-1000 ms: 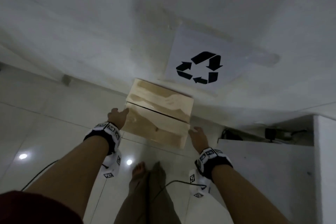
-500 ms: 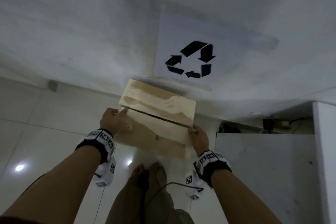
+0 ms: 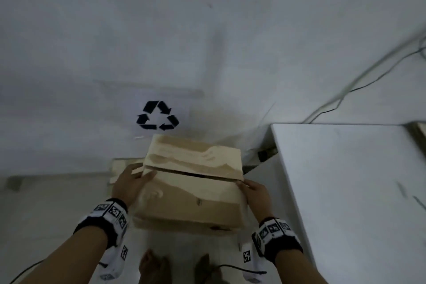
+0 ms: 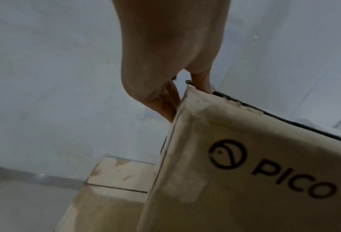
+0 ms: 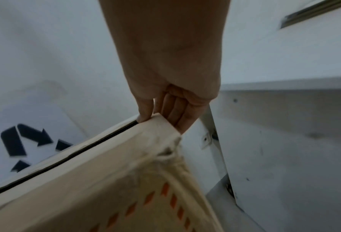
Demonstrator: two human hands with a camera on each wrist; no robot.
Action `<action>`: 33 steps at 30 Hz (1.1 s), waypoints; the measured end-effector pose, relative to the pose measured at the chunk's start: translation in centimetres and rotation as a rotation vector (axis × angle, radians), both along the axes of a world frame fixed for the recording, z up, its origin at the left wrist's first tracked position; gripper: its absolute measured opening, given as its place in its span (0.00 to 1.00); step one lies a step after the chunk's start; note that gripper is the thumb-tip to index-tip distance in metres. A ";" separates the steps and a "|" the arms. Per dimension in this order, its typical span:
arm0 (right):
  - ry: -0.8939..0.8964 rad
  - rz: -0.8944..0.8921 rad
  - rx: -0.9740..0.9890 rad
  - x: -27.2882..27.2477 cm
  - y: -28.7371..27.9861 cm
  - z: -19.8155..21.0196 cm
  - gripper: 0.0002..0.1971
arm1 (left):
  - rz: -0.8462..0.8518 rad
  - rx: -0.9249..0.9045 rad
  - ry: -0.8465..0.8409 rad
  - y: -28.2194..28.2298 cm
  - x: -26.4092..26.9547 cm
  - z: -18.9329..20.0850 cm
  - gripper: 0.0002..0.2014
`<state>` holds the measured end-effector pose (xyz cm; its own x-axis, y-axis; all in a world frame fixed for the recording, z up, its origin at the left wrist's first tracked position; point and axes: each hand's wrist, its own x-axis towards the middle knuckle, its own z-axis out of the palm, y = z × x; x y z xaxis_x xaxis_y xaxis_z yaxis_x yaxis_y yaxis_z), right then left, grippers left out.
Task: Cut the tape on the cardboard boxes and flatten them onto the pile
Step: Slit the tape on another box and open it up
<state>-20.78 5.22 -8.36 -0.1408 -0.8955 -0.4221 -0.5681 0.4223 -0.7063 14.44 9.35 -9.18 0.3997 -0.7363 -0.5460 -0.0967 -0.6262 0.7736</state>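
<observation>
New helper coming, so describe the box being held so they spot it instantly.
Find the recycling sign on the white wall. Just below it, the cardboard box is held between the left hand and right hand. Unlike the flattened cardboard behind it, it is still box-shaped and printed PICO.

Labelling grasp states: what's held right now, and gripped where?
The cardboard box, in both hands. The left hand grips its upper left corner, the right hand its upper right corner, thumbs on the top flap, fingers down the sides.
</observation>
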 end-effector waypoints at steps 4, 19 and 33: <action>-0.053 -0.023 -0.115 -5.4 -0.7 5.1 0.05 | -0.043 -0.142 -0.025 -1.1 -5.0 4.2 0.24; -0.390 -0.187 -0.275 -29.5 -2.0 16.7 0.21 | -0.024 -0.583 -0.336 -3.2 -29.7 17.7 0.18; -0.269 -0.230 -0.362 -45.1 -0.8 18.5 0.11 | -0.424 -0.435 0.102 -9.1 -46.3 20.7 0.26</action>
